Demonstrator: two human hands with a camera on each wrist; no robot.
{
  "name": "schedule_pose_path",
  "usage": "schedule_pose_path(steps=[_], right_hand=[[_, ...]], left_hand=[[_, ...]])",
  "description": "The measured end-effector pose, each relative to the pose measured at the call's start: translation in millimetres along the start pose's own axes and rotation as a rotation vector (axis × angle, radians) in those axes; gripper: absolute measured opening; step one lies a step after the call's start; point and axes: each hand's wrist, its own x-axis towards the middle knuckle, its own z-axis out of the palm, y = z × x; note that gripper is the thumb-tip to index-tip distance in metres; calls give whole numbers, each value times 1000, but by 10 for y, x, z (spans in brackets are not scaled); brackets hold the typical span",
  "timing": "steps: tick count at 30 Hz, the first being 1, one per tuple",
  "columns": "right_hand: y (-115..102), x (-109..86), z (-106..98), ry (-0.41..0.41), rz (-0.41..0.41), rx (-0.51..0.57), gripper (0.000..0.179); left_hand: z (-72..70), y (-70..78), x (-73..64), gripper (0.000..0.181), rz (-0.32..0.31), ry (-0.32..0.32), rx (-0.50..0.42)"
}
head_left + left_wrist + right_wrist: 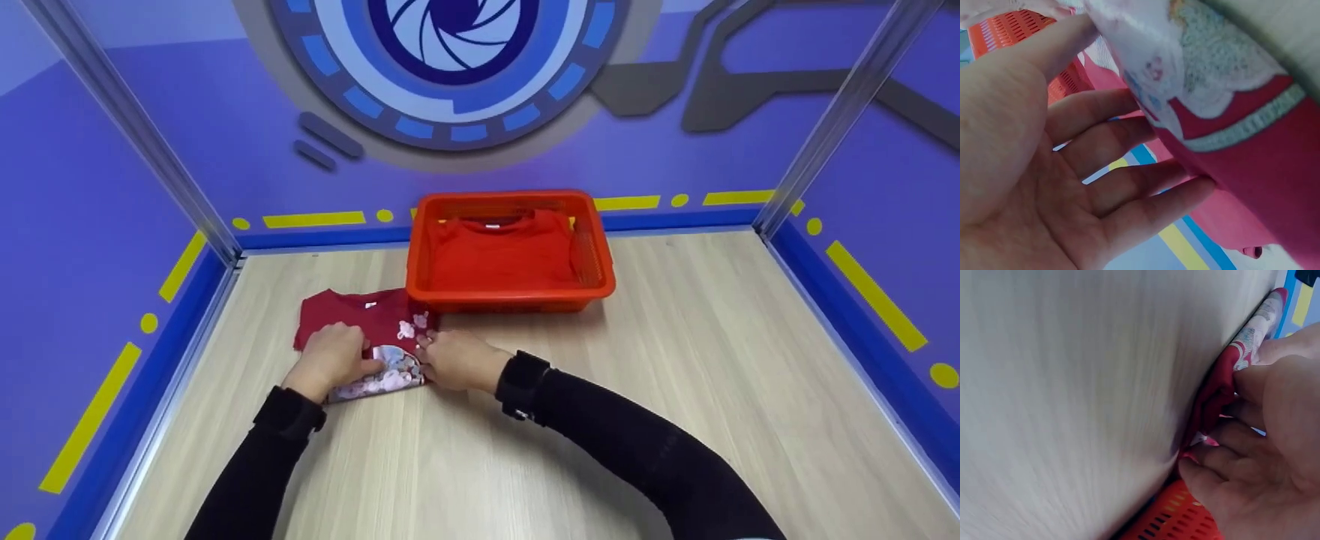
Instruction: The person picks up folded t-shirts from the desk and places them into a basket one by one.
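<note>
A dark red T-shirt (341, 313) with a pale floral print lies folded on the table at the left. My left hand (335, 354) rests on its left part. In the left wrist view the fingers (1123, 185) are spread and nearly straight, their tips touching the cloth. At the shirt's right edge is my right hand (461, 360), fingertips against the folded side. The right wrist view shows those fingers (1224, 461) relaxed along the red edge, not wrapped round it. The cloth beneath both palms is hidden.
An orange-red plastic basket (510, 301) stands against the back wall, overlapping the shirt's upper right corner in view. Inside lies a folded bright red shirt (502, 255). Blue-purple panels (112, 225) with metal posts enclose the wooden table (675, 337) on three sides.
</note>
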Motion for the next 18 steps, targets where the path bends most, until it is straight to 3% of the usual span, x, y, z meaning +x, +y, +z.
schedule_pose_path(steps=[9, 18], right_hand=[[-117, -309, -61, -15, -19, -41, 35], [-125, -623, -82, -31, -41, -3, 27]], left_hand=[[13, 177, -123, 60, 72, -22, 22], [65, 436, -254, 60, 149, 8, 64]])
